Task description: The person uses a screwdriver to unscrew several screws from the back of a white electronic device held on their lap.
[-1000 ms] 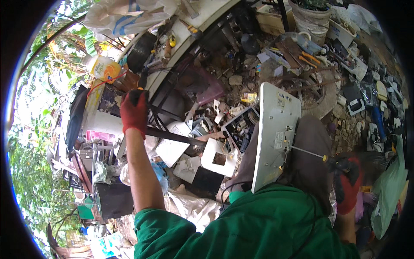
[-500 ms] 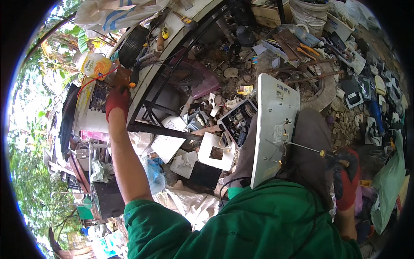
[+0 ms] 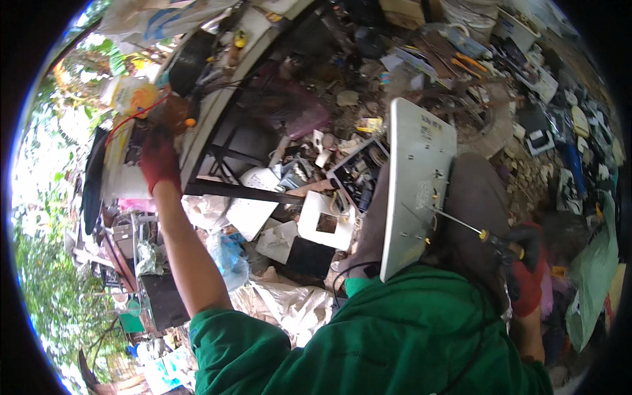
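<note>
A flat white panel (image 3: 418,171) with small screws or holes in its face stands tilted across my lap. My right hand (image 3: 528,280), in a red and black glove, is closed round the dark and yellow handle of a long screwdriver (image 3: 461,224). The screwdriver's shaft reaches left to the panel's lower part. My left hand (image 3: 160,161), gloved likewise, is stretched out over the cluttered bench at the left, beside an orange-brown container (image 3: 176,112). Motion blurs its fingers, and what they touch cannot be made out.
A dark metal frame bar (image 3: 243,191) juts from the bench (image 3: 125,187). Loose white plastic parts (image 3: 327,220) and a dark box of components (image 3: 362,174) lie on the ground ahead. Orange-handled pliers (image 3: 469,64) lie farther off. A green plastic bag (image 3: 592,283) hangs at the right.
My left hand has moved left and slightly nearer over the bench. My right hand keeps hold of the screwdriver against the panel. The whole view has shifted a little.
</note>
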### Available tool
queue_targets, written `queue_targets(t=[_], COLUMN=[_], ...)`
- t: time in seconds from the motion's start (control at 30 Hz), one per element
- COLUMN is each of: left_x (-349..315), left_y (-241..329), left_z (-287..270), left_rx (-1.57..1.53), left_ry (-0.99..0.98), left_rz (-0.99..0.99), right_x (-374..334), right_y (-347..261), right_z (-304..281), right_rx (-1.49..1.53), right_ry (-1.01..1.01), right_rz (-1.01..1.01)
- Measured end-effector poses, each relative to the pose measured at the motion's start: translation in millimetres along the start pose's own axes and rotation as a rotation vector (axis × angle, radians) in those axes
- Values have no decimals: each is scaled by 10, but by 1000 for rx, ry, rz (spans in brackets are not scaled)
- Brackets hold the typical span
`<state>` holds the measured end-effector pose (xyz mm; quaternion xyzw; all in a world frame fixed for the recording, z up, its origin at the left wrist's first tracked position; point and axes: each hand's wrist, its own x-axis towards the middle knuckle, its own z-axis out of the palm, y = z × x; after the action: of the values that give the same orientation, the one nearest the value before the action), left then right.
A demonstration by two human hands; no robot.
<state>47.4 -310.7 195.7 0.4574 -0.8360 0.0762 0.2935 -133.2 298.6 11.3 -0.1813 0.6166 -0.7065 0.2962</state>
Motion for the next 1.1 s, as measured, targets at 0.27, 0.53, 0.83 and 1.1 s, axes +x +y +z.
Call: queue_targets(t=[0.27,0.53,0.83,1.1], left_x=[-2634,-3245,-3437,-3516], left_y=[914,1753,1636,1487], left_z=[330,487,411,504], left_rx=[-1039,-1510,-1245,-1077], left_ry=[-978,-1023,-1043,-924], left_rz=[-165,-143,-64,246], right_x=[97,103,40,25], right_y=[36,28,14,-29], right_z=[163,399,321,347], right_rx=[-237,-124,-256,-320], right_ry=[-310,-402,-472,-467], right_rz=[30,-195,-136,-137])
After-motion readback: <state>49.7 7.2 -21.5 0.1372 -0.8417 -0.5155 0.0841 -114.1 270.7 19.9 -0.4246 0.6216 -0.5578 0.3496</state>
